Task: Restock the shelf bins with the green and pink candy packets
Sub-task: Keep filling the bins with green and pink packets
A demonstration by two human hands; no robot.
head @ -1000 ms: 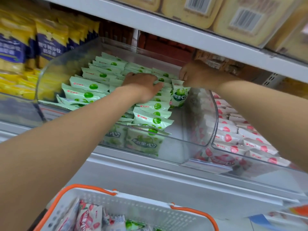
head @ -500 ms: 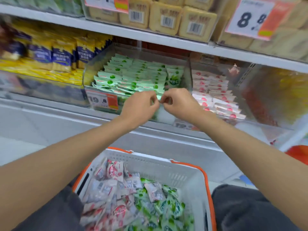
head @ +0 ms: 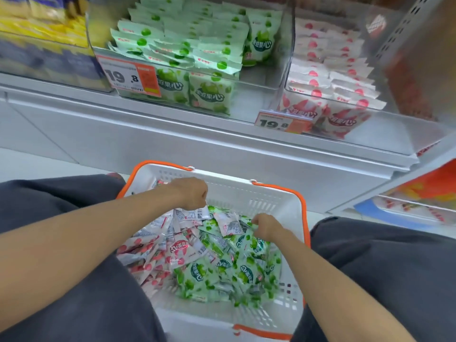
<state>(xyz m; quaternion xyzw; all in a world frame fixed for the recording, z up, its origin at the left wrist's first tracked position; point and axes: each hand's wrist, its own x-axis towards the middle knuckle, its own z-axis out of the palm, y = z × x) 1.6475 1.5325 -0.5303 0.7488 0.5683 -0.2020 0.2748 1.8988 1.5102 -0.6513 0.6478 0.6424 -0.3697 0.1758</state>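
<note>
I read 19.8 on the price tag [head: 128,76] at eleven o'clock, on the green bin [head: 259,81]. A second tag [head: 281,123] at one o'clock, on the pink bin [head: 394,130], says 19.8 too. The packets [head: 209,95] carry Chinese characters ending 果心.

1. We are in a shop, at a self-service snack aisle: a long white shelf [head: 172,144] runs across the upper half of the frame.
2. Clear bins sit on it side by side, one [head: 256,79] at upper centre stacked with identical green packets [head: 187,45], one [head: 394,130] at upper right with pink packets [head: 328,70].
3. Each bin carries a price tag on its front, the left tag [head: 130,76] and the right tag [head: 278,123] both reading 19.8.
4. Yellow packaged goods [head: 42,28] fill the upper left.
5. A white shopping basket [head: 246,191] with orange handles sits at lower centre, holding loose packets [head: 222,270] of the same two kinds.
</note>
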